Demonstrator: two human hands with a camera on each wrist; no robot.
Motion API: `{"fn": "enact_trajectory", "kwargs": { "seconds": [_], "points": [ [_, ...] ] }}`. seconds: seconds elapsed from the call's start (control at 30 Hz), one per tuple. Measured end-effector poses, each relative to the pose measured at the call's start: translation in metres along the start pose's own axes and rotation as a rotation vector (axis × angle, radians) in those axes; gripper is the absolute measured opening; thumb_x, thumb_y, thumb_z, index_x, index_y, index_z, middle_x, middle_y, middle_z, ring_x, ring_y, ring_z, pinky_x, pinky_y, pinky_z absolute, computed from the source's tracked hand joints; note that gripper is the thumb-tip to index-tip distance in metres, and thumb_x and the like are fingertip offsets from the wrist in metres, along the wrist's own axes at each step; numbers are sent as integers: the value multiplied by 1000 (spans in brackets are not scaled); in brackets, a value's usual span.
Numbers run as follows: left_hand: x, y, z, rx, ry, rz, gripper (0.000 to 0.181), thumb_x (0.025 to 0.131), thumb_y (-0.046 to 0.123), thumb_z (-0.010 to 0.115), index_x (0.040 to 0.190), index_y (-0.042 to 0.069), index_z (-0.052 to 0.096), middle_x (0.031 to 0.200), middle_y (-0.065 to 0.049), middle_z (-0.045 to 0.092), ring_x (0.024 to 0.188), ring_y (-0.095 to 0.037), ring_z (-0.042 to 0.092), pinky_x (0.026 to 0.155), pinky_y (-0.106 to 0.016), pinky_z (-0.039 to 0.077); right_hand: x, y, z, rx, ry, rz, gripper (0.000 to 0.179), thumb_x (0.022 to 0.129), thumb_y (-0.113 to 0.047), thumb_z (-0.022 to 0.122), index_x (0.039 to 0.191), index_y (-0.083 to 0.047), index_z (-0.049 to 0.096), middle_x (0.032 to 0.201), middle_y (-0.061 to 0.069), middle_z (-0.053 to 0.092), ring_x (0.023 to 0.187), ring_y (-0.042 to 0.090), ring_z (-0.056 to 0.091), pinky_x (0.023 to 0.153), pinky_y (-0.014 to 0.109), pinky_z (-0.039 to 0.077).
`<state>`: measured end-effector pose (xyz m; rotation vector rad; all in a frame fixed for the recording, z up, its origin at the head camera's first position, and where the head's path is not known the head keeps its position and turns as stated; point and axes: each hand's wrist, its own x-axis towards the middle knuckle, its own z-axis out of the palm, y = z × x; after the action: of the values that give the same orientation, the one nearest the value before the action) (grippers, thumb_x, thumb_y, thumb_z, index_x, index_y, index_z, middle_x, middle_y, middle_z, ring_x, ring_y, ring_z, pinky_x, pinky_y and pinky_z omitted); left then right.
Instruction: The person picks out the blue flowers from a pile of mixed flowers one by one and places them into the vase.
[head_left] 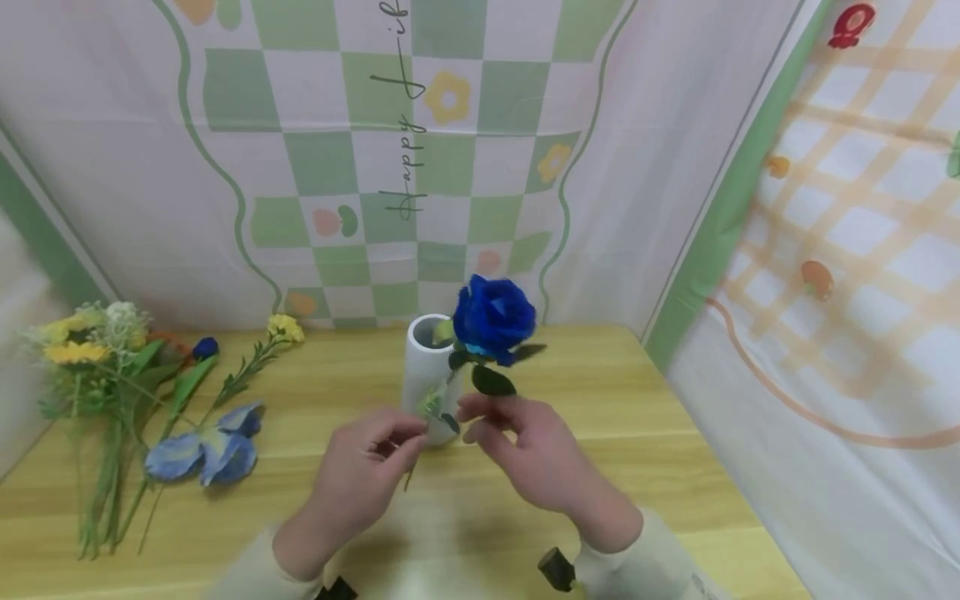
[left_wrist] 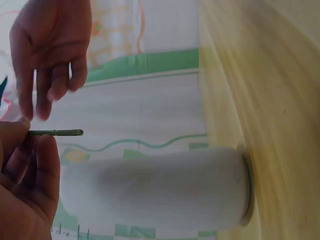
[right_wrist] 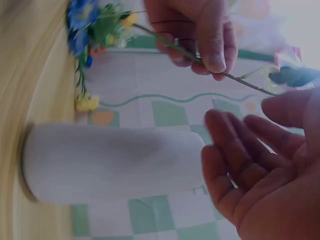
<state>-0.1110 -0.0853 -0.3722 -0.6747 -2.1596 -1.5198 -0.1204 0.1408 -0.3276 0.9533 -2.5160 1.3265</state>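
A blue artificial rose (head_left: pixel 495 319) with dark green leaves stands tilted in front of the white vase (head_left: pixel 420 375). My left hand (head_left: pixel 371 467) pinches its thin stem (left_wrist: pixel 60 133) between thumb and fingers, and the cut end sticks out below. Close by on the right, my right hand (head_left: pixel 536 450) has its fingers loosely spread around the stem just under a leaf (head_left: pixel 493 381). The right wrist view shows the right palm (right_wrist: pixel 270 200) facing the stem with a gap between thumb and fingers. Behind both hands, the vase is upright on the table.
On the left of the wooden table (head_left: pixel 600 392) lie several artificial flowers: a yellow and white bunch (head_left: pixel 82 342), a pale blue bloom (head_left: pixel 206 450) and a small yellow sprig (head_left: pixel 285 327). Checked cloth (head_left: pixel 315 167) hangs behind, and another patterned cloth (head_left: pixel 825 333) closes off the right.
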Motion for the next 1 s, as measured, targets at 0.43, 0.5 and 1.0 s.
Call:
{"fn": "enact_trajectory", "kwargs": {
  "seconds": [0.43,0.5,1.0],
  "points": [
    [-5,1,18,20,-72,198,15,86,1,75,94,14,73,90,6,70,71,-6,63,59,-23,55,4,3,-5,310,18,14,11,97,-8,64,106,-11,69,93,3,71,81,26,68,75,39,59],
    [-5,1,19,33,-63,213,15,86,1,75,94,13,73,90,5,70,71,-6,63,59,-23,55,5,2,-6,326,14,31,10,97,-8,65,105,-11,69,93,5,70,81,26,68,75,39,59],
    [-3,4,19,-53,-29,141,13,89,-2,71,97,9,73,89,8,70,74,-11,66,61,-27,57,10,4,2,279,-22,101,8,91,-14,74,97,-9,73,94,1,72,83,22,68,73,38,59]
  ]
}}
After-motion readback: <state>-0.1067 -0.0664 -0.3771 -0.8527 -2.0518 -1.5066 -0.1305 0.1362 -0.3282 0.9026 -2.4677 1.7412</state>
